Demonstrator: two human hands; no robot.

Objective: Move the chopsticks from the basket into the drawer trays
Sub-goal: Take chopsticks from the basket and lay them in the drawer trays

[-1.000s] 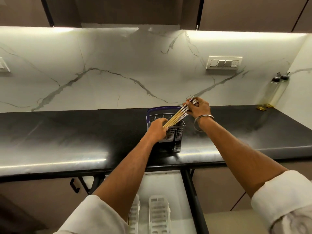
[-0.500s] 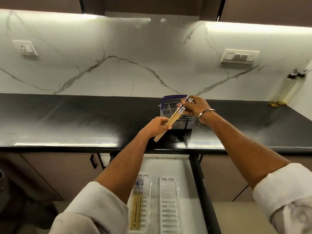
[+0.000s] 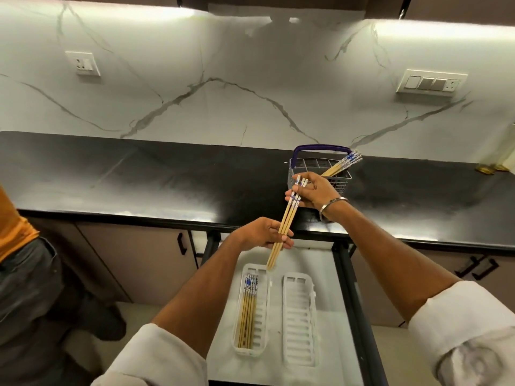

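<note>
A bundle of wooden chopsticks (image 3: 287, 220) with blue-and-white tops hangs slanted over the front edge of the counter. My right hand (image 3: 316, 192) grips its patterned top end, and my left hand (image 3: 264, 236) holds it lower down. More chopsticks (image 3: 341, 165) lean out of the wire basket (image 3: 338, 181) with the blue handle on the black counter. Below, in the open drawer (image 3: 328, 288), the left white slotted tray (image 3: 263, 310) holds several chopsticks (image 3: 248, 313). The right tray (image 3: 299, 319) holds nothing.
Another person in an orange top (image 3: 14, 224) and dark trousers stands at the left edge. The black counter (image 3: 139, 179) runs along the marble wall. Dark drawer rails (image 3: 351, 302) flank the drawer. Oil bottles (image 3: 490, 169) stand at the far right.
Both hands lifted the bundle out of the basket and brought it toward me and down, over the open drawer. The view tilted down, showing the trays.
</note>
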